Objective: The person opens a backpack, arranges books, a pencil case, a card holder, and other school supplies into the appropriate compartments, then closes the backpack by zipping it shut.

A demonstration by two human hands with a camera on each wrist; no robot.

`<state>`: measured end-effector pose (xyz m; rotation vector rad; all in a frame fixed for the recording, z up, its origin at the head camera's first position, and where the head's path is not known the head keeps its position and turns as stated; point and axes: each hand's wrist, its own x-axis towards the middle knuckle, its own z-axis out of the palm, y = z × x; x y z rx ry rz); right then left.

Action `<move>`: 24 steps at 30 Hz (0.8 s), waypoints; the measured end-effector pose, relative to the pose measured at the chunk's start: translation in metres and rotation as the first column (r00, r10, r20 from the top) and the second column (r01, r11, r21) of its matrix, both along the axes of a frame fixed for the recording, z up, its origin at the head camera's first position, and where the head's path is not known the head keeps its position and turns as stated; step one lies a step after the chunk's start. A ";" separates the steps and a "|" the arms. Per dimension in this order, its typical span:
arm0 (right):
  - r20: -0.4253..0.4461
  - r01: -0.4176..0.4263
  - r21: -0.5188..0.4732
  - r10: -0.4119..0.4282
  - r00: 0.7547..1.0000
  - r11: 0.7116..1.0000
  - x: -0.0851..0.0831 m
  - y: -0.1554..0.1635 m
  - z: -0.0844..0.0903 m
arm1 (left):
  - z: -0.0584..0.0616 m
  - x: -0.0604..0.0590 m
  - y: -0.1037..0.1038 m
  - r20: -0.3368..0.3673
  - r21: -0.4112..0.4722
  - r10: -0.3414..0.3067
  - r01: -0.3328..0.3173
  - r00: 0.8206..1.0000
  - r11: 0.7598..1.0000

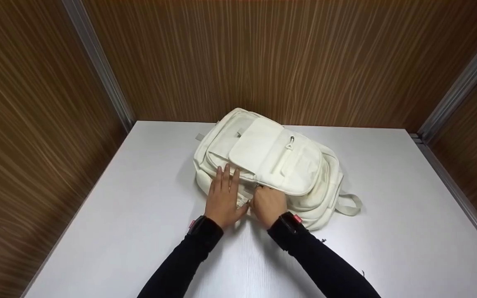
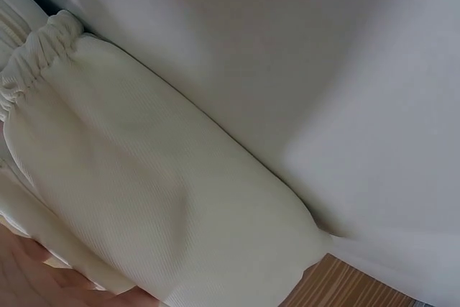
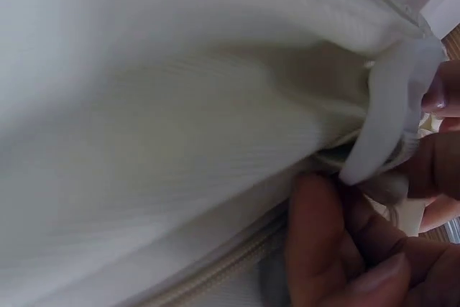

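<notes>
A cream white backpack (image 1: 271, 159) lies flat on the white table (image 1: 139, 231), front pockets up. My left hand (image 1: 223, 198) rests flat on its near edge, fingers straight. My right hand (image 1: 268, 203) is curled at the same edge, just to the right. In the right wrist view its fingers (image 3: 323, 249) pinch something small beside a zipper track (image 3: 215, 275) and a white webbing tab (image 3: 388, 120). The left wrist view is filled by the bag's elastic-topped side pocket (image 2: 144, 177).
Wood-grain walls (image 1: 263, 58) with metal corner strips close in the table on three sides. A loop strap (image 1: 348, 203) of the bag sticks out at its right. Bare tabletop lies left, right and in front of the bag.
</notes>
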<state>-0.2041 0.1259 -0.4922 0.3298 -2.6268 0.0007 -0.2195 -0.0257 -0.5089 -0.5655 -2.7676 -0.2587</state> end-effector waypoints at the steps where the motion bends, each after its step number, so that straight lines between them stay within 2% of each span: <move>1: -0.022 -0.005 0.002 0.005 1.000 1.000 0.000 0.001 -0.001 | 0.000 0.000 0.000 -0.001 -0.004 0.001 -0.001 1.000 1.000; 6: -0.087 -0.050 -0.016 0.048 0.995 0.999 0.005 0.007 -0.003 | 0.002 0.000 0.000 -0.028 -0.024 -0.008 0.007 1.000 1.000; 12: -0.033 -0.106 -0.041 0.105 0.994 0.994 0.017 0.019 0.001 | 0.001 -0.003 -0.001 -0.042 0.017 -0.005 0.005 0.999 1.000; 17: -0.052 -0.153 -0.090 0.149 0.988 0.984 0.026 0.029 0.005 | 0.002 -0.006 -0.002 -0.042 0.021 -0.009 0.010 0.999 1.000; 24: -0.005 -0.127 -0.091 0.127 0.992 0.988 0.039 0.043 0.010 | 0.007 -0.014 -0.008 0.002 0.000 0.008 -0.008 1.000 1.000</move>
